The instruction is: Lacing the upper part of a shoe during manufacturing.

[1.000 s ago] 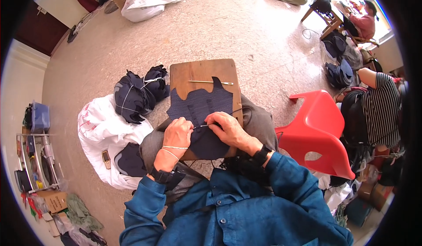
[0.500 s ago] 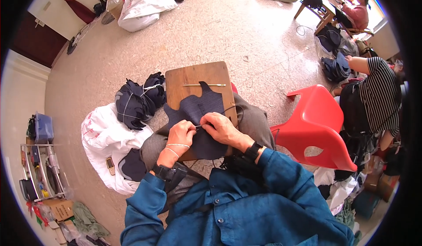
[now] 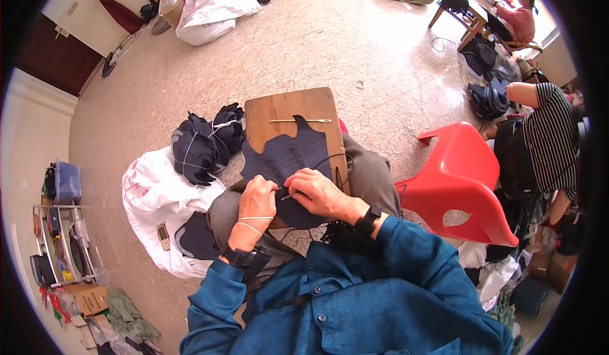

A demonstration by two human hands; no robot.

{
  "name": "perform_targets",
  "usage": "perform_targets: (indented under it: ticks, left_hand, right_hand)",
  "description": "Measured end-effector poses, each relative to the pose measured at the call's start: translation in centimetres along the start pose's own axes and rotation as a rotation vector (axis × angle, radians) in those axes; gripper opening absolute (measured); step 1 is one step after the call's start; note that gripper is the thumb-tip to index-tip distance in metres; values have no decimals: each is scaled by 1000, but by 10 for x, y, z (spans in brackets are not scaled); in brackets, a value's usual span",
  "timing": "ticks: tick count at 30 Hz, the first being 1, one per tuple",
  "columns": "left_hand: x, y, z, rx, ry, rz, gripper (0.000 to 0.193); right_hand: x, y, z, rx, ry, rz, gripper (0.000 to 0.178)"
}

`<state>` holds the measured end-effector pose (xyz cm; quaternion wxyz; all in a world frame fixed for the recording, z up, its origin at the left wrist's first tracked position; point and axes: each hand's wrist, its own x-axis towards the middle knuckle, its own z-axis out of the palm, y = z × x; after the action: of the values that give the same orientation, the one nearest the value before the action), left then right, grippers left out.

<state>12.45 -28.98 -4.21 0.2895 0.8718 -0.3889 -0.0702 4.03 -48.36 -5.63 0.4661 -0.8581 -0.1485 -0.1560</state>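
A dark navy ribbed piece of cut fabric (image 3: pixel 292 152) lies across the wooden board (image 3: pixel 263 111) over my lap. My left hand (image 3: pixel 257 198) is closed in a pinch on the fabric's near part. Close beside it, my right hand (image 3: pixel 317 193) pinches a thin, short metal tool (image 3: pixel 285 197), perhaps a needle; its exact kind is too small to tell. Dark yarn (image 3: pixel 342 156) loops out to the right of my right hand. Beyond the fabric, a long brass-coloured needle-like rod (image 3: pixel 298 120) rests crosswise on the board.
Left of the board are tied navy fabric bundles (image 3: pixel 196 146) and a white sack (image 3: pixel 149 184) with a mobile phone (image 3: pixel 163 238) on it. A red plastic chair (image 3: pixel 457 177) stands at right, beside a person in a striped top (image 3: pixel 549 139). Another person (image 3: pixel 517 19) sits at far right.
My hands have drawn slightly apart and lower on the fabric. The right hand's fingers have turned, with the metal tool now tilted. The whole view has shifted slightly.
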Motion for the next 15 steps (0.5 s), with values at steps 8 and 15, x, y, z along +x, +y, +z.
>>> perform_targets:
  ticks: [8, 15]
  left_hand:
    - [7, 4, -1, 28, -7, -71, 5]
    - [7, -9, 1, -311, -56, -233, 8]
  right_hand:
    - [-7, 10, 5, 146, -11, 138, 7]
    - [-8, 13, 7, 177, -39, 147, 8]
